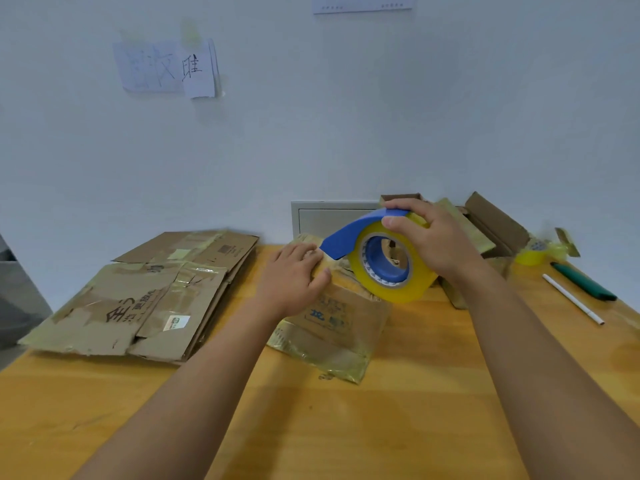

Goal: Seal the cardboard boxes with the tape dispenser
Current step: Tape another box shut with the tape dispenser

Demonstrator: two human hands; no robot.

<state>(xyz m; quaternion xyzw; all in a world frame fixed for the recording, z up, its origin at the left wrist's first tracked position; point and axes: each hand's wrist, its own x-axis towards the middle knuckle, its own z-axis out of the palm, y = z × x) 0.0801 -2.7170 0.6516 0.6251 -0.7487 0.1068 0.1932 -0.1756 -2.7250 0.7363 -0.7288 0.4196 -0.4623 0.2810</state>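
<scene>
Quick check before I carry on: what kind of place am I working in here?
Probably a makeshift packing station indoors: a wooden table against a plain wall, flattened cardboard boxes stacked at the left, and a spare tape roll at the right edge.

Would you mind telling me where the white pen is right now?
In the head view, the white pen lies on the table's far right side, just beside the dark green marker.

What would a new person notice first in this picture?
The eye goes first to the blue tape dispenser with its yellow roll, gripped by the right hand in the middle of the wooden table. The left hand presses on a taped cardboard box beside it.
</scene>
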